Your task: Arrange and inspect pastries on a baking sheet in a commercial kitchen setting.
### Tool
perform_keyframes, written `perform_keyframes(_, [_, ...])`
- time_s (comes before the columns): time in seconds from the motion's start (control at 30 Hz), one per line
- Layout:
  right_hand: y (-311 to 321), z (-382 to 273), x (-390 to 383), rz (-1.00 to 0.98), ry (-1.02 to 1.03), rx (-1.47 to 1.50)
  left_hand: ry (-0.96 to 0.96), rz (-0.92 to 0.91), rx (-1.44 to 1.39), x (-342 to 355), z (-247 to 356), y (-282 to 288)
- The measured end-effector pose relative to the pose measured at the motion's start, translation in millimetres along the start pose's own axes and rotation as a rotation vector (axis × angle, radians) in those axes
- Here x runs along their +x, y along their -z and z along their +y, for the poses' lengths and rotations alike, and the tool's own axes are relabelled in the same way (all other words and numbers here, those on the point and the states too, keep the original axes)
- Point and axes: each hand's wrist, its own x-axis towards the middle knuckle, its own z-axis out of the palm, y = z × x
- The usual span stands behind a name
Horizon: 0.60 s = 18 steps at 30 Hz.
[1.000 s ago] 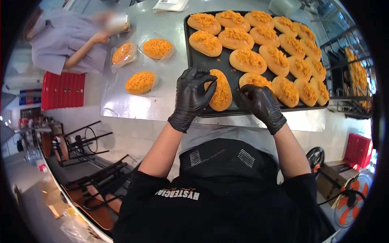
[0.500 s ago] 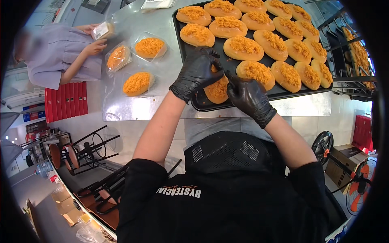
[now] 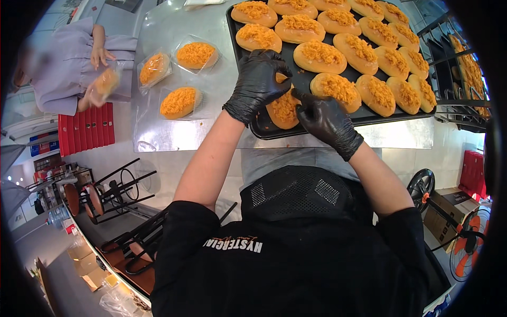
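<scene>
Several long buns topped with orange shreds fill a black baking tray (image 3: pixel 338 120) on the metal table. Both of my hands wear black gloves and meet over a bun (image 3: pixel 283 112) in the tray's near left corner. My left hand (image 3: pixel 260 79) is curled closed at the bun's far end, and an orange-brown patch shows in the gap between thumb and fingers. Fingers pinched together, my right hand (image 3: pixel 327 121) sits at the bun's right side. What the fingertips of either hand grip is hidden or too small to make out.
Left of the tray lie three buns in clear plastic packs, one of them a bun (image 3: pixel 178 103) near the front. At the far left a co-worker holds a wrapped bun (image 3: pixel 105 82) above red crates (image 3: pixel 87 129). A rack with trays (image 3: pixel 465 90) stands right.
My hands stay over the corner bun, the left shifting slightly. The co-worker's hands have come nearer the body, and the wrapped bun there now shows its orange topping.
</scene>
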Motion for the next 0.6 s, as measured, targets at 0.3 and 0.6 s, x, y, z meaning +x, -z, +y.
perform_keyframes(0.3, [-6, 12, 8, -0.048, -0.019, 0.008, 0.023, 0.228, -0.348, -22, -12, 8])
perform_keyframes(0.6, [7, -3, 13, -0.085, -0.044, 0.027, 0.222, 0.416, -0.255, -70, 8, -11])
